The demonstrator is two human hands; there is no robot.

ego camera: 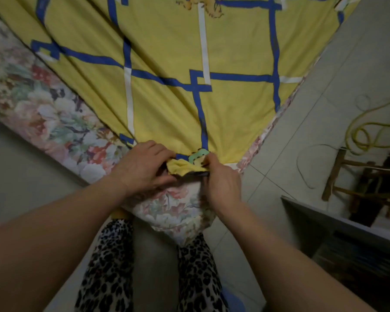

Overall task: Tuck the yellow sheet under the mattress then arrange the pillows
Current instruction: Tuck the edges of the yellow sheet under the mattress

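A yellow sheet [167,52] with blue and white grid lines is spread over the top of a floral mattress [43,113]. I stand at the near corner of the mattress. My left hand [142,167] and my right hand [221,183] both pinch the bunched corner of the sheet [181,166] right at that mattress corner. The sheet's corner fold hangs between my two hands, over the floral side panel [173,210]. No pillows show in this view.
Tiled floor [324,86] runs along the right side of the bed. A yellow hose [369,134] lies coiled beside a wooden stool [356,176] at the right. A dark box or cabinet [347,244] stands close at the lower right. My legs in leopard-print trousers [108,266] are below.
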